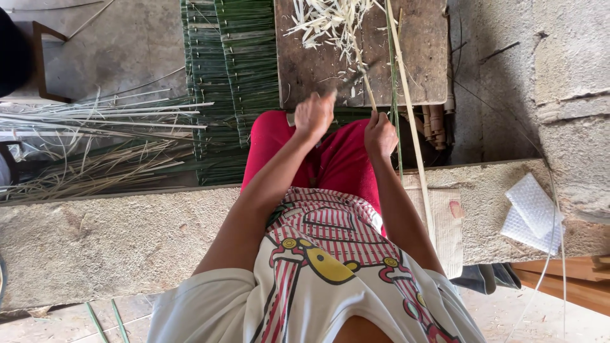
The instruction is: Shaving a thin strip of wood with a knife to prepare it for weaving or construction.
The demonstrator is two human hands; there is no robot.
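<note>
A worn wooden chopping board (419,57) is lying ahead of the person's knees, and pale bamboo shavings (327,22) are littering its far part. To the left of the board, woven green strip mats (222,76) are lying in stacks on the floor, and further left a loose heap of pale and green strips (95,140) is spreading out. Short cut bamboo pieces (435,124) are sitting under the board's right edge. A rough concrete ledge (114,235) is running across the view beneath the person, with white bubble wrap (530,213) resting on its right end. A long pale bamboo slat (410,121) is leaning from the board down across the ledge, just right of the right hand.

The left hand (313,115) is clenching what looks like a knife handle; the blade is blurred near the board's near edge, so its shape cannot be told. The right hand (380,134) is grasping a thin bamboo strip (359,60) at its near end, over the red-clad knees. The strip's long axis is running away from the person, tilting slightly left, with its far end pointing over the board into the shavings.
</note>
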